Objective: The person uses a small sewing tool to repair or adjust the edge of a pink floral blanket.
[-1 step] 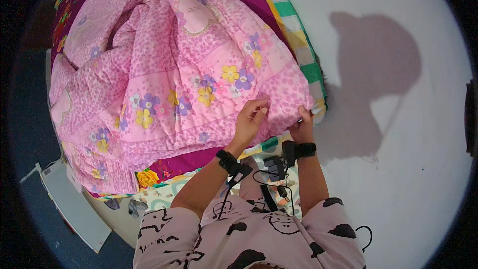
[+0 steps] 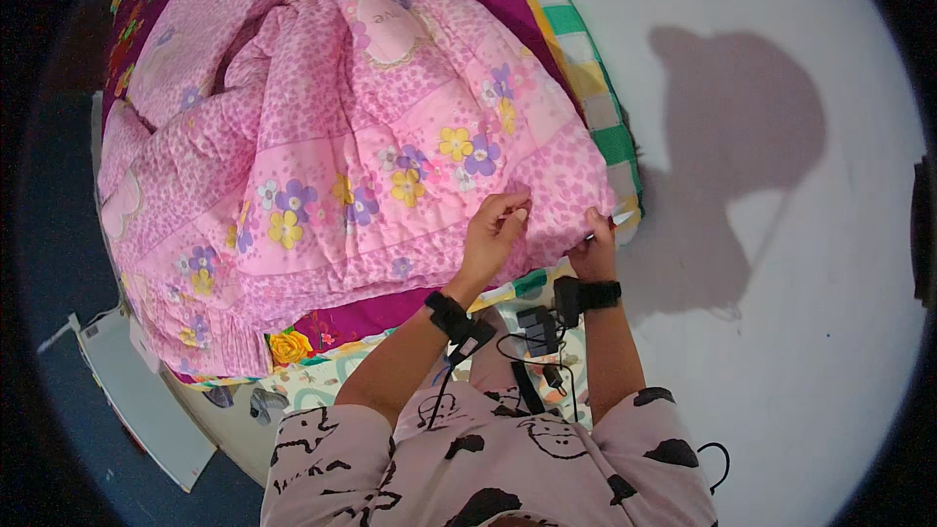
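A pink quilt (image 2: 322, 127) with yellow and purple flowers lies bunched over a dark magenta floral bedspread (image 2: 361, 317). My left hand (image 2: 496, 229) rests at the quilt's near right part, its fingers curled and the thumb against them; what they pinch, if anything, is hidden. Close by on the right, my right hand (image 2: 592, 246) is closed at the quilt's corner around a slim tool (image 2: 619, 221) with a reddish handle and a pale pointed tip. The tip sticks out to the right past the fingers. Most of the tool is covered by them.
A pale wall (image 2: 761, 361) runs along the bed's right side, with my shadow on it. Black straps with small devices (image 2: 472, 342) sit on both wrists, and cables hang between my forearms. A white board-like panel (image 2: 146, 400) stands at the lower left, near grey slippers (image 2: 265, 404).
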`<state>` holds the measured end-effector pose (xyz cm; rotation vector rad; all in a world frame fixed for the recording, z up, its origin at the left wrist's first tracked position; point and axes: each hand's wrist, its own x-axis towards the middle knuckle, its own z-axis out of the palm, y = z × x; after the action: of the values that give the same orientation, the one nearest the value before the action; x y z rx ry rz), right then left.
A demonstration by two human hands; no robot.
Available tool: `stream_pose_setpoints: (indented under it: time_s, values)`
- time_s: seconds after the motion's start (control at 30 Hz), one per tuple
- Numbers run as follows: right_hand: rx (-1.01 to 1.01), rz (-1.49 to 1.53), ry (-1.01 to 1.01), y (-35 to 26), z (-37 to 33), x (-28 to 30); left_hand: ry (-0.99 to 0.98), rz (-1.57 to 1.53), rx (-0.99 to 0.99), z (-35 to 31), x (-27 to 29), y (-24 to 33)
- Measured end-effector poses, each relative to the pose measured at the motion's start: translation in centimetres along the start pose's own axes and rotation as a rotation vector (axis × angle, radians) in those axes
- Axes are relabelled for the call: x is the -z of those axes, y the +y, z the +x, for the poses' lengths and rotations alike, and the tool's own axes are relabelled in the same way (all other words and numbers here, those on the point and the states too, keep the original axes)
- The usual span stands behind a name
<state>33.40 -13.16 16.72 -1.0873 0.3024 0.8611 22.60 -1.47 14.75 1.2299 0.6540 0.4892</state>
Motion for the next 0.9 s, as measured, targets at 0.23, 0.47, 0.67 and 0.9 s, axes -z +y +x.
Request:
stream_pose_setpoints:
  time_s: [0.23,0.47,0.67,0.9]
  values:
    - [0.014,-0.076,-0.128,0.1,-0.5,-1.9,0.134,0.043,-0.070,0.7,0.4,1.3]
    - [-0.057,0.033,-0.230,2.3,2.3,2.7,0.096,0.302,-0.153,0.6,1.7,3.3]
    - [-0.121,0.088,-0.435,1.8,1.2,1.3,0.177,0.005,-0.015,0.2,3.3,-0.6]
    - [0.813,-1.480,-0.766,0.6,-4.2,-9.4,-0.045,-0.625,0.387,-1.7,10.1,3.6]
